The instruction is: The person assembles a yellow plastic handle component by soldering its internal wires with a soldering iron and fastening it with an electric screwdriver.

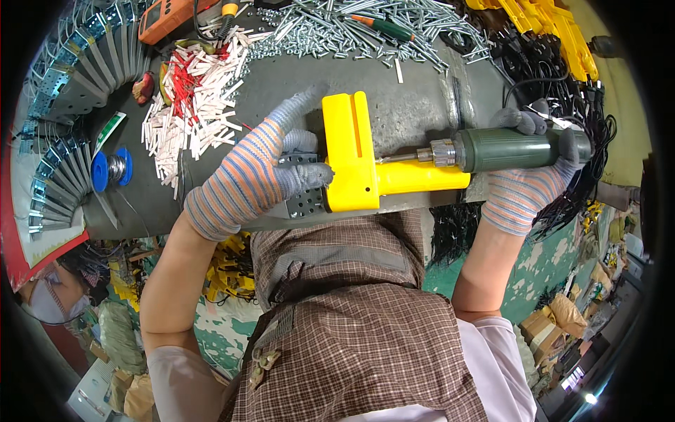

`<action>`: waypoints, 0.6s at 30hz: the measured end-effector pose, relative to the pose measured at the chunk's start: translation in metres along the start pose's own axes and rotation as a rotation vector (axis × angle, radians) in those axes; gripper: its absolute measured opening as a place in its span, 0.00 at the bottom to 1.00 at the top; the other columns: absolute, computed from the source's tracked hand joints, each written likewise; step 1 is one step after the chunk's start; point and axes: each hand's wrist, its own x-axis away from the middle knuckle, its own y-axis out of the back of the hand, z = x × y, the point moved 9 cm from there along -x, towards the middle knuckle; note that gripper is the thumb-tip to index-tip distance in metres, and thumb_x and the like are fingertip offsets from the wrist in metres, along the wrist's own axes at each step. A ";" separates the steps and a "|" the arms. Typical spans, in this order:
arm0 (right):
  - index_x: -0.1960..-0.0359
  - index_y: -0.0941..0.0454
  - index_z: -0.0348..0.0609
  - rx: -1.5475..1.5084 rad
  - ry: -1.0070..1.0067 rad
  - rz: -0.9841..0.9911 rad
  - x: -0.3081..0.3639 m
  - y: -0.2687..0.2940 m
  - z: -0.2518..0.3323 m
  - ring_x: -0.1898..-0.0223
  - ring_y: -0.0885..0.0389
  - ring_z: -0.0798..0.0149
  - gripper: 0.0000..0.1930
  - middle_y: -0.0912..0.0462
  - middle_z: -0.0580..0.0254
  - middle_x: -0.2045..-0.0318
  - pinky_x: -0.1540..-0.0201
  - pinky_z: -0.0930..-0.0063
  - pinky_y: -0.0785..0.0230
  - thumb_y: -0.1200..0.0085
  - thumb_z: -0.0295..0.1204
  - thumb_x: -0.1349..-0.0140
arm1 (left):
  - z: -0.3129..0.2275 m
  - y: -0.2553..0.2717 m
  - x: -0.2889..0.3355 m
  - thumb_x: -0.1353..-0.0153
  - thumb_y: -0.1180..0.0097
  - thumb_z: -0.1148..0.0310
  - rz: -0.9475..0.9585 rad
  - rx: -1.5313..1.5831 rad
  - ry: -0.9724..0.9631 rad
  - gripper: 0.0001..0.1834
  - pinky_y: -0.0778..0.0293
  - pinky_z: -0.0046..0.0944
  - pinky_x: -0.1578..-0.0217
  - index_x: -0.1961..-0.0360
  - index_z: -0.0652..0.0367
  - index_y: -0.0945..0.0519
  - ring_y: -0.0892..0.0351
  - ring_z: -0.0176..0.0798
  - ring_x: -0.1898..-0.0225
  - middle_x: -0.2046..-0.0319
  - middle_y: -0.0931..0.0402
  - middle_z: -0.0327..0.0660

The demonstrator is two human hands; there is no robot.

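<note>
My left hand (pixel 242 172), in a striped glove with grey fingertips, is closed on a yellow plastic housing (pixel 344 165) with a handle pointing right. A perforated grey metal plate (pixel 304 205) sits against the housing's left side, partly hidden by the fingers. My right hand (pixel 524 193), gloved alike, wraps round a dark green electric screwdriver (pixel 499 150) lying level. Its bit (pixel 401 158) points left and its tip reaches the housing's right side, just above the handle. Whether a screw is at the tip, I cannot tell.
Loose screws (pixel 316 35) spread across the back, with a green-orange screwdriver (pixel 383 28) among them. White and red sleeves (pixel 190 98) lie left of centre. A blue solder spool (pixel 111 169) and metal brackets (pixel 77 91) stand left. Black cables (pixel 576 105) and yellow housings (pixel 576 42) crowd the right.
</note>
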 end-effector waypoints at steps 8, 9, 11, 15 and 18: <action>0.66 0.27 0.38 -0.015 -0.062 -0.103 -0.006 0.016 -0.015 0.75 0.24 0.61 0.16 0.26 0.61 0.77 0.62 0.57 0.28 0.38 0.36 0.48 | 0.003 0.001 -0.005 0.48 0.31 0.73 0.017 0.050 -0.141 0.48 0.25 0.37 0.52 0.29 0.48 0.46 0.24 0.38 0.52 0.55 0.24 0.57; 0.66 0.27 0.38 0.013 -0.036 -0.173 -0.006 0.023 -0.014 0.76 0.25 0.61 0.16 0.26 0.61 0.77 0.62 0.57 0.28 0.38 0.36 0.49 | 0.005 0.000 -0.006 0.48 0.31 0.73 0.027 0.072 -0.107 0.49 0.25 0.37 0.52 0.29 0.48 0.46 0.23 0.38 0.52 0.55 0.24 0.57; 0.66 0.27 0.38 0.022 -0.014 -0.190 -0.005 0.021 -0.014 0.76 0.25 0.61 0.17 0.26 0.62 0.77 0.63 0.57 0.28 0.37 0.36 0.49 | 0.007 0.000 -0.004 0.49 0.31 0.73 0.028 0.098 -0.075 0.49 0.25 0.37 0.52 0.29 0.47 0.46 0.23 0.38 0.53 0.55 0.24 0.56; 0.65 0.27 0.39 0.012 -0.033 -0.161 -0.005 0.021 -0.023 0.76 0.27 0.62 0.17 0.27 0.63 0.76 0.63 0.57 0.29 0.36 0.37 0.51 | 0.009 0.004 -0.004 0.50 0.30 0.70 0.027 0.099 -0.090 0.50 0.25 0.37 0.52 0.29 0.45 0.46 0.21 0.39 0.56 0.55 0.24 0.55; 0.66 0.27 0.39 0.009 -0.047 -0.096 -0.005 0.014 -0.020 0.76 0.27 0.62 0.17 0.27 0.64 0.77 0.61 0.57 0.29 0.36 0.37 0.51 | 0.013 0.003 -0.002 0.50 0.29 0.67 0.033 0.111 -0.045 0.49 0.25 0.38 0.51 0.29 0.43 0.43 0.22 0.39 0.58 0.55 0.23 0.50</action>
